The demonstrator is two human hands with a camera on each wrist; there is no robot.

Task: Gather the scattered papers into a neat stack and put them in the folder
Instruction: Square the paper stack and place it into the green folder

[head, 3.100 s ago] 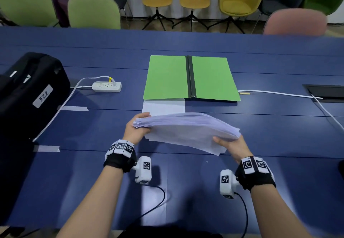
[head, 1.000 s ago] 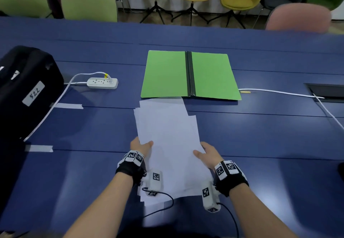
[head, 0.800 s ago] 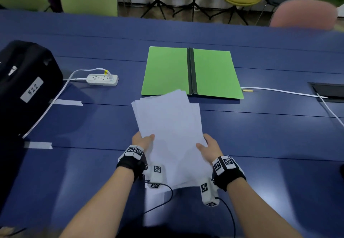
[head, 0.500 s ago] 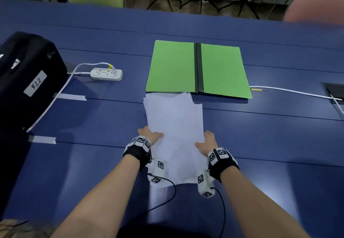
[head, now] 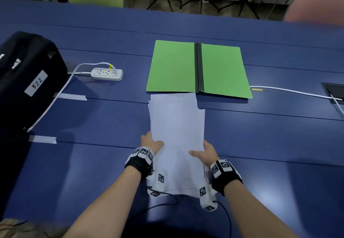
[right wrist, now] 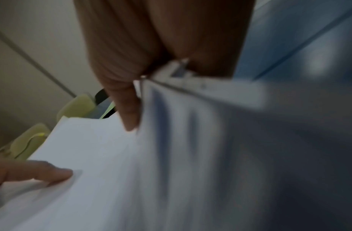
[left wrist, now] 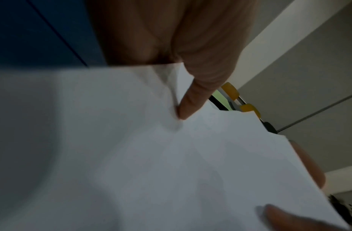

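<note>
Holding the paper stack point(head: 176, 126) by its long sides, both hands pinch it above the bench point(head: 260, 144).
Left hand point(head: 151, 143) and right hand point(head: 204, 154) grip it, thumbs on top (wrist views show them); far end meets the open green folder point(head: 173, 66).

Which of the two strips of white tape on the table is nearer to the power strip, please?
The farther strip, just below the power strip; the other lies closer to the person.

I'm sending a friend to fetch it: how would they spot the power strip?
On the blue table, look left of the open green folder. The power strip lies beside the black bag: white, with a yellow-tagged plug.
</note>
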